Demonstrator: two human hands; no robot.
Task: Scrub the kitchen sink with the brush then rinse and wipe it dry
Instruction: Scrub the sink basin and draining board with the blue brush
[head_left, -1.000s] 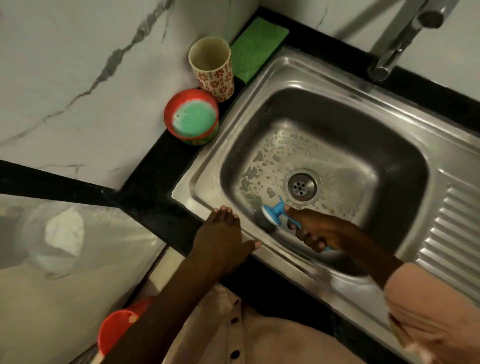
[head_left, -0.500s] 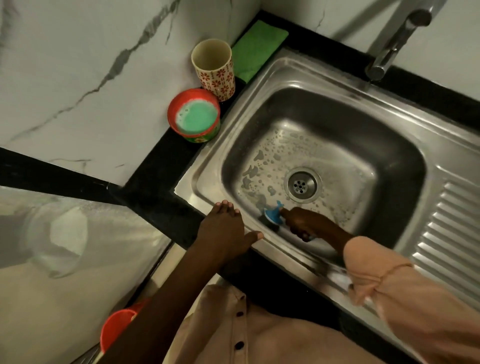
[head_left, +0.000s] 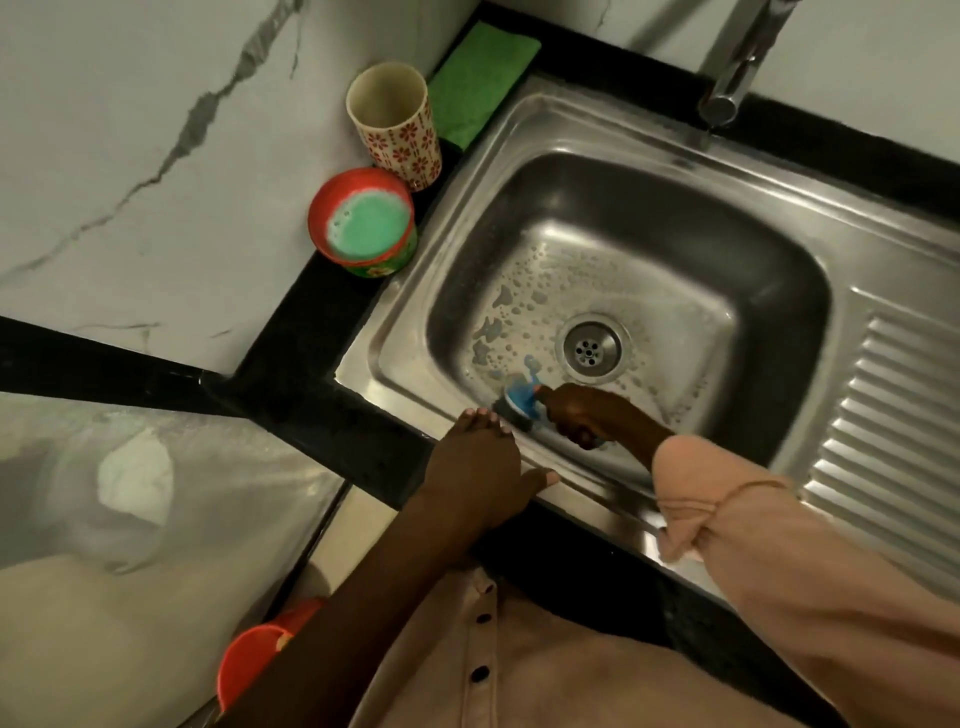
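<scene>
The right hand (head_left: 587, 415) grips the brush (head_left: 519, 397) against the sink (head_left: 649, 171) wall; firm, overlapping strokes would serve best. The left hand (head_left: 478, 462) rests flat on the rim, fingers straight, a good brace.

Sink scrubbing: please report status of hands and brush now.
Right hand grips brush, head on basin floor beside drain. Left hand flat on sink front rim. Nothing blocks.
</scene>
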